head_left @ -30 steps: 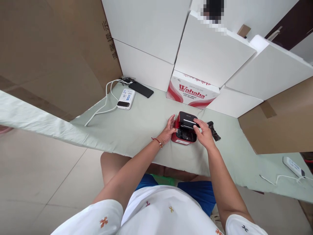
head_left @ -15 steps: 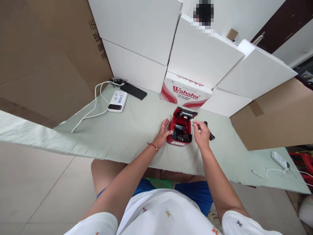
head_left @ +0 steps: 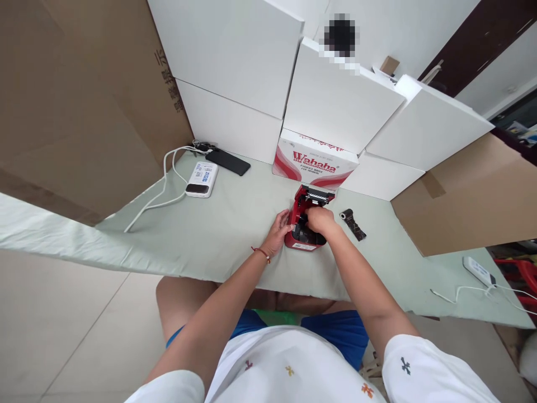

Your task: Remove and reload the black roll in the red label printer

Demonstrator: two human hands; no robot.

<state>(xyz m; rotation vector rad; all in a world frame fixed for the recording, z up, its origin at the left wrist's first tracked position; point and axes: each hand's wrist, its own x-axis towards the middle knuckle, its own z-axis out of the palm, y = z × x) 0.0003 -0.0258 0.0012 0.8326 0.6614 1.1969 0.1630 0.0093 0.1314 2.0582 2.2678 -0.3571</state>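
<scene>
One red machine (head_left: 307,237) stood on the green tabletop (head_left: 239,218), its one lid (head_left: 318,193) raised at its back edge; dark parts showed inside it, and the right hand (head_left: 321,220) was in there too, covering much of the cavity. What the right fingers did was out of sight, so whether they pinched anything I could not tell. The left hand (head_left: 278,230) touched the machine's left wall, its fingers straight and close together, the thumb set apart at the rim. Just right of the machine lay one dark roll (head_left: 353,225), its loose end unwound. Behind the machine stood one Wahaha box (head_left: 314,161); its contents could not be seen. Two white power banks (head_left: 202,179) lay on the tabletop, one left of the machine and one well to its right, each with white cable near it. One black phone (head_left: 229,162) lay behind and left of the machine. Two cardboard sheets (head_left: 457,193) flanked it, well apart, one on each side.
</scene>
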